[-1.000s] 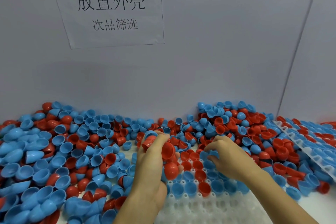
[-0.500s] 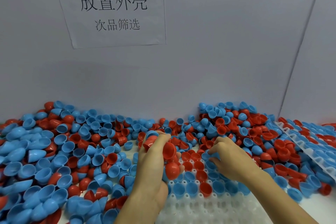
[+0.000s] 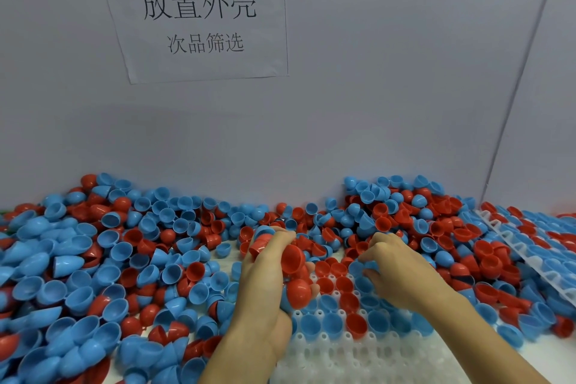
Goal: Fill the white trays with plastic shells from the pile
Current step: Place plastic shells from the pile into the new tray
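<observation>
So, quick rundown:
Tray (image 3: 343, 362): bottom centre, far rows filled, near rows bare.
Second tray (image 3: 517, 246): right edge, mostly loaded.
Left hand (image 3: 265, 284): curled round a clutch of red shells (image 3: 293, 262).
Right hand (image 3: 402, 271): fingers bent down on tray's shells; grip unclear.
Pile (image 3: 93, 259): still huge, left and behind.

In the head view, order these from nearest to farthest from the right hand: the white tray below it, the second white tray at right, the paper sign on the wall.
1. White tray, directly beneath the right hand.
2. Second white tray, right side.
3. Paper sign, high on the wall, upper left.

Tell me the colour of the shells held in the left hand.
Mostly red shells, in the left hand; head view.
</observation>
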Motion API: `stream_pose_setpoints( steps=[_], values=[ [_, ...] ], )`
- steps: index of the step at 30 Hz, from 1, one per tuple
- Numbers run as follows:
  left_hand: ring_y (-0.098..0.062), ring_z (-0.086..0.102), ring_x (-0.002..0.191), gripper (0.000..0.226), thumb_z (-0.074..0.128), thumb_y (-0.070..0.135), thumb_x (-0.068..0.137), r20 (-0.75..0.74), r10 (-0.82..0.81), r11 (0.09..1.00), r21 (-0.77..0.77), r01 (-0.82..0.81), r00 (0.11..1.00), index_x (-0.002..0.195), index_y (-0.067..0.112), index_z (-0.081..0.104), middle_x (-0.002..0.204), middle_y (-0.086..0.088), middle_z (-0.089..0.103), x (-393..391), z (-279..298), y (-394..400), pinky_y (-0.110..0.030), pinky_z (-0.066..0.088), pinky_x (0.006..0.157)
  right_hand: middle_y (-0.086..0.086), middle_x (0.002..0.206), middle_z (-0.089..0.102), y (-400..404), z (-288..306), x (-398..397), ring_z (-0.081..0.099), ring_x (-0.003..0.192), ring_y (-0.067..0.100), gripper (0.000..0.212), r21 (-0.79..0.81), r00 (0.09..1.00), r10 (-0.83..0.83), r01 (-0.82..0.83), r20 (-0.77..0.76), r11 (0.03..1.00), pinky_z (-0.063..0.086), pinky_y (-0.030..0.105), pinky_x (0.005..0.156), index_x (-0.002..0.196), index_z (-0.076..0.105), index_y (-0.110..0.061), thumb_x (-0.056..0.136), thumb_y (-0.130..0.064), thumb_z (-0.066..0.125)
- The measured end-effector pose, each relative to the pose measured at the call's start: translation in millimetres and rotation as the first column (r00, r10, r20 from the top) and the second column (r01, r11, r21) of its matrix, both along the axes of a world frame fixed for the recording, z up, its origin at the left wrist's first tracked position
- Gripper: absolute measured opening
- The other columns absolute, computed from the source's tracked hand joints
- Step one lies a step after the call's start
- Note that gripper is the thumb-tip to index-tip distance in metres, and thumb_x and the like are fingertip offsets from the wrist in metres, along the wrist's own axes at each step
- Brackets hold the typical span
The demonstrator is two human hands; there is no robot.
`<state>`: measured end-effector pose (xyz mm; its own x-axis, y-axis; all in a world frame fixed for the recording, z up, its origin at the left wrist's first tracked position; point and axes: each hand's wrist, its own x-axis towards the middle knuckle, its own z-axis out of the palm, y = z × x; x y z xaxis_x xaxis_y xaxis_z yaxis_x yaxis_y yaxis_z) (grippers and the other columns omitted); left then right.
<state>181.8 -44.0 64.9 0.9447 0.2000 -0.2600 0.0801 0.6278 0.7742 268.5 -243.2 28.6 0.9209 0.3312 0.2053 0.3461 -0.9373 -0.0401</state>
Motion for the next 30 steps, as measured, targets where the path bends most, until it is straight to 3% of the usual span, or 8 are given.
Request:
stream_pose_setpoints(
  steps=[3, 6, 9, 11, 13, 18, 21, 30],
  values=[
    [-0.023, 0.067, 0.067, 0.038, 0.076, 0.027, 0.084, -0.008, -0.002, 1.000, -0.002, 0.002, 1.000, 0.118, 0.017, 0.063, 0.090, -0.017, 0.068, 0, -1, 1, -0.029, 0.051, 0.044, -0.011, 0.118, 0.052, 6, 8, -5, 0.048, 0.111, 0.007, 0.036, 0.067, 0.999, 0.024, -0.026, 0.028, 0.997, 0.049, 0.022, 0.090, 0.132, 0.062, -0.029, 0.097, -0.034, 0.062],
    [-0.023, 0.067, 0.069, 0.038, 0.078, 0.029, 0.082, -0.012, 0.002, 1.000, 0.011, -0.002, 1.000, 0.116, 0.019, 0.064, 0.090, -0.016, 0.069, 0, -1, 1, -0.029, 0.051, 0.045, -0.018, 0.107, 0.056, 19, 23, -17, 0.053, 0.098, -0.001, 0.029, 0.294, 0.995, 0.088, -0.100, 0.055, 0.950, 0.050, 0.019, 0.088, 0.125, 0.066, -0.031, 0.096, -0.031, 0.063],
    [-0.020, 0.070, 0.069, 0.037, 0.082, 0.037, 0.077, -0.012, 0.029, 0.998, 0.062, -0.029, 0.999, 0.110, 0.027, 0.067, 0.091, -0.011, 0.073, 2, -3, 0, -0.031, 0.054, 0.050, -0.022, 0.095, 0.068, 39, 41, -41, 0.064, 0.092, -0.002, 0.015, 0.643, 0.968, 0.234, -0.237, 0.092, 0.728, 0.056, 0.020, 0.081, 0.105, 0.070, -0.040, 0.093, -0.034, 0.064],
    [-0.021, 0.074, 0.079, 0.040, 0.085, 0.045, 0.070, -0.007, 0.017, 0.995, 0.098, -0.017, 1.000, 0.104, 0.032, 0.069, 0.093, -0.007, 0.076, 2, -5, -1, -0.037, 0.060, 0.061, -0.020, 0.094, 0.070, 51, 51, -58, 0.067, 0.092, 0.002, 0.011, 0.765, 0.930, 0.362, -0.280, 0.066, 0.580, 0.057, 0.022, 0.079, 0.099, 0.069, -0.042, 0.090, -0.045, 0.063],
    [-0.026, 0.076, 0.088, 0.047, 0.085, 0.051, 0.059, -0.001, -0.016, 0.994, 0.107, 0.016, 1.000, 0.100, 0.035, 0.069, 0.096, -0.006, 0.078, 2, -6, -1, -0.044, 0.062, 0.070, -0.015, 0.092, 0.069, 59, 55, -68, 0.068, 0.088, 0.006, 0.016, 0.807, 0.897, 0.442, -0.268, 0.010, 0.526, 0.058, 0.025, 0.078, 0.099, 0.067, -0.043, 0.086, -0.050, 0.064],
    [-0.033, 0.074, 0.098, 0.080, 0.080, 0.060, 0.059, 0.002, -0.124, 0.988, 0.094, 0.123, 0.992, 0.125, 0.020, 0.063, 0.114, -0.015, 0.073, 1, -5, -2, -0.050, 0.060, 0.080, -0.009, 0.085, 0.070, 65, 53, -68, 0.069, 0.080, 0.011, 0.012, 0.764, 0.930, 0.367, -0.210, -0.037, 0.610, 0.060, 0.033, 0.074, 0.092, 0.066, -0.038, 0.090, -0.027, 0.071],
    [-0.032, 0.075, 0.092, 0.060, 0.071, 0.056, 0.076, 0.021, -0.197, 0.980, 0.042, 0.196, 0.980, 0.118, 0.014, 0.068, 0.107, -0.018, 0.075, -1, -2, 0, -0.043, 0.060, 0.070, -0.010, 0.079, 0.070, 63, 53, -68, 0.069, 0.075, 0.010, 0.017, 0.754, 0.953, 0.301, -0.174, -0.033, 0.634, 0.060, 0.029, 0.070, 0.088, 0.067, -0.035, 0.089, -0.019, 0.071],
    [-0.022, 0.068, 0.061, 0.038, 0.071, 0.033, 0.076, 0.063, -0.236, 0.971, 0.049, 0.233, 0.970, 0.107, 0.011, 0.071, 0.083, -0.013, 0.072, -3, 0, -2, -0.032, 0.052, 0.048, -0.005, 0.076, 0.070, 57, 55, -69, 0.069, 0.058, 0.019, 0.036, 0.775, 0.964, 0.265, -0.144, -0.031, 0.615, 0.060, 0.032, 0.056, 0.088, 0.055, -0.041, 0.089, -0.007, 0.065]
  ],
)
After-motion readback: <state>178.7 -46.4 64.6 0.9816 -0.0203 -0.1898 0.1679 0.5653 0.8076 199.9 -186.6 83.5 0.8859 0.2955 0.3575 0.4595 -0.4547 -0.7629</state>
